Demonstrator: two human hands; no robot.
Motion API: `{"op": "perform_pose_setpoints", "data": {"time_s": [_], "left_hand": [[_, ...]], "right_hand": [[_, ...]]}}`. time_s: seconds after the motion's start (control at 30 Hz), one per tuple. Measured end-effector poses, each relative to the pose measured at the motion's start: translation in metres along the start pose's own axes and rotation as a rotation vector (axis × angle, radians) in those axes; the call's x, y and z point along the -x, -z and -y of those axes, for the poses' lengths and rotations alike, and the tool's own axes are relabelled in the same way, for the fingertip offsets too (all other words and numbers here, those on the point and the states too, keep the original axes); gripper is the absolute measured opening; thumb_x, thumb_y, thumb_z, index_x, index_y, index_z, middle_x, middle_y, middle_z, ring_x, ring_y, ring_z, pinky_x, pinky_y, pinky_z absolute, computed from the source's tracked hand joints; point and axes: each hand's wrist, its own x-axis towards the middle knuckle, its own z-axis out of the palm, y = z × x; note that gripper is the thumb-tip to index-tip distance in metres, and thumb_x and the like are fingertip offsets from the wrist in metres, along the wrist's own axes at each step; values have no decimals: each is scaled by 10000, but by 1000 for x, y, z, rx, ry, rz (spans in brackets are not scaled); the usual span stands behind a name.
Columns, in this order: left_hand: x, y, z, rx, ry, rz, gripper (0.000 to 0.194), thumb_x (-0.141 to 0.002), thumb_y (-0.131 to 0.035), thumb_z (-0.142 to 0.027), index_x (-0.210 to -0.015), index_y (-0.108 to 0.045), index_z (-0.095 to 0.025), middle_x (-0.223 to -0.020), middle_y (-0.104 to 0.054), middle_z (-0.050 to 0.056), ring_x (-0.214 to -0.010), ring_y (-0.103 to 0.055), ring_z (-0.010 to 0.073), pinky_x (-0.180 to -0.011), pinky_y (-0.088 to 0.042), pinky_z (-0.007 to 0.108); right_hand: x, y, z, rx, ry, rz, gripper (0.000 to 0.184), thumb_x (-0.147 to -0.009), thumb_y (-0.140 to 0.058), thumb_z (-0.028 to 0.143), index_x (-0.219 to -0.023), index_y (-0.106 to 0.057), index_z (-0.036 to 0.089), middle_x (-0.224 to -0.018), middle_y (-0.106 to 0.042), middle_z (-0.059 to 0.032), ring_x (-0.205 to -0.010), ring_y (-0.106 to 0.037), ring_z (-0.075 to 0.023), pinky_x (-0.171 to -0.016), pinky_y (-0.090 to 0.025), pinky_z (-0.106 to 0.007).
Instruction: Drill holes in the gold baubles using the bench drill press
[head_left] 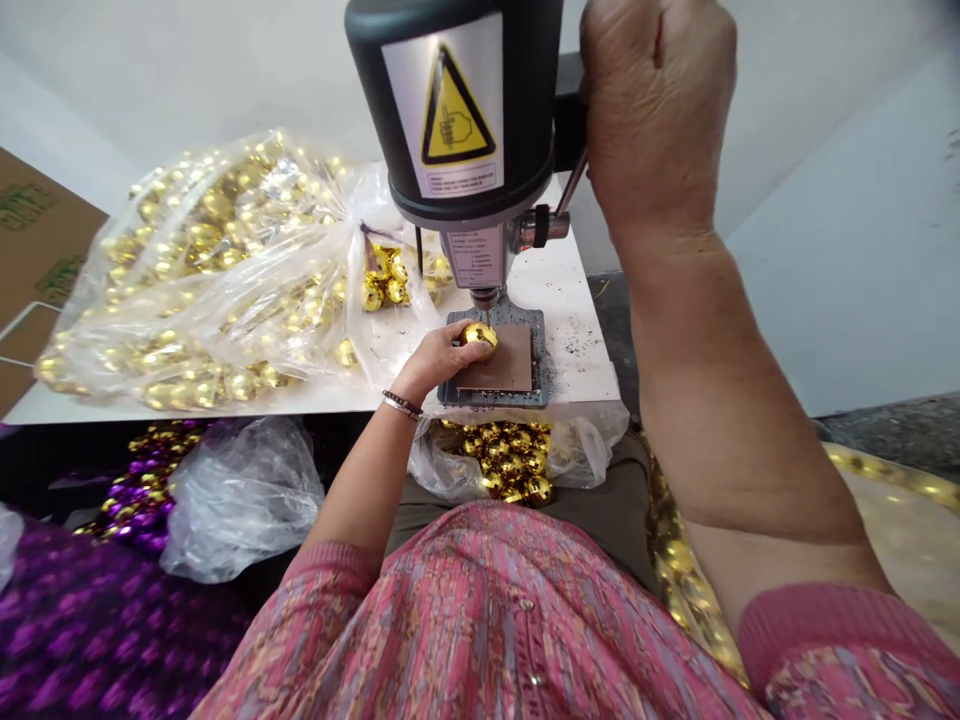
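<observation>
My left hand (442, 360) pinches a shiny gold ball (480, 338) between thumb and fingers. The ball rests over a flat brown board (514, 362) on the grey base (540, 402) of a bench drill press (367, 110). Right above the ball, the thin drill bit (487, 316) points down; whether it touches the ball or has entered it, I cannot tell. High on the right, my right hand (660, 110) is closed in a fist around the press's feed lever (574, 185). Its grip end is hidden inside the fist.
A large clear bag (225, 270) of gold balls covers the left of the white table (577, 300). Loose gold balls (386, 278) lie by the press, with dark shavings around. Below the table edge are more gold balls (514, 455) in plastic and purple ones (142, 500) at left.
</observation>
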Motion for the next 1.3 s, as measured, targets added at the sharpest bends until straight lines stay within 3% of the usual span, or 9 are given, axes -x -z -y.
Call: {"op": "perform_pose_setpoints", "data": {"time_s": [0.27, 0.4, 0.53, 0.63, 0.73, 0.83, 0.9, 1.1, 1.3], "left_hand": [[-3, -3, -2, -116, -44, -53, 318, -876, -856, -419, -1110, -845, -203, -950, -792, 2, -926, -683, 204, -834, -540, 281], [-5, -10, 2, -206, -86, -79, 492, -837, -936, -354, -1297, -861, -195, -1131, -829, 57, -1021, -733, 235, -958, -618, 327], [-7, -16, 6, -205, -127, -90, 681, -791, -991, -286, -1447, -851, -167, -1347, -843, 135, -1203, -778, 294, -1171, -630, 430], [-5, -18, 6, -109, -79, -48, 769, -828, -977, -283, -1562, -799, -140, -1333, -883, 130, -1232, -804, 295, -1195, -631, 435], [-2, -20, 1, -67, -6, -32, 865, -838, -969, -263, -1651, -733, -89, -1389, -891, 147, -1223, -828, 283, -1179, -639, 406], [0, -22, -4, -48, 21, -34, 871, -838, -962, -230, -1660, -722, -70, -1393, -898, 143, -1210, -835, 268, -1152, -647, 379], [0, -23, -5, -33, 9, -34, 831, -839, -955, -222, -1631, -747, -85, -1345, -912, 117, -1182, -838, 254, -1113, -655, 354], [0, -25, -2, -35, 1, -35, 836, -836, -955, -247, -1631, -750, -94, -1262, -920, 88, -1120, -837, 243, -1065, -658, 340], [2, -24, -1, -55, -30, -37, 813, -856, -938, -241, -1632, -750, -86, -1315, -916, 110, -1153, -840, 254, -1095, -654, 350]], "right_hand": [[5, 3, 9, 92, -87, -4, 417, -1185, -284, 146, -775, -318, 208, -765, -187, 86, -791, -148, -32, -852, -218, -229], [5, 3, 5, 72, -39, 38, 410, -1202, -341, 236, -795, -297, 220, -792, -206, 81, -823, -157, -30, -875, -221, -224], [4, 3, 7, 98, -3, 32, 392, -1211, -284, 178, -825, -352, 211, -821, -217, 69, -829, -163, -45, -874, -266, -224], [8, 5, 5, 91, -26, 11, 413, -1200, -466, 183, -812, -333, 232, -773, -226, 84, -795, -184, -56, -852, -296, -236], [22, 11, -9, 41, 97, -5, 451, -1134, -623, 220, -823, -299, 259, -736, -265, 94, -752, -221, -64, -834, -355, -235], [44, 20, -32, 32, 318, -4, 386, -1037, -645, 280, -884, -290, 280, -771, -342, 70, -740, -287, -89, -822, -440, -248], [60, 26, -46, 58, 387, 4, 338, -973, -631, 319, -899, -304, 280, -809, -452, 41, -742, -385, -105, -808, -479, -274], [92, 30, -79, 154, 453, 12, 160, -1053, -565, 419, -998, -563, 268, -936, -649, -24, -856, -629, -147, -888, -611, -330], [106, 28, -105, 193, 483, -18, 241, -1100, -559, 476, -1038, -650, 261, -929, -671, -30, -867, -657, -154, -875, -633, -353]]}}
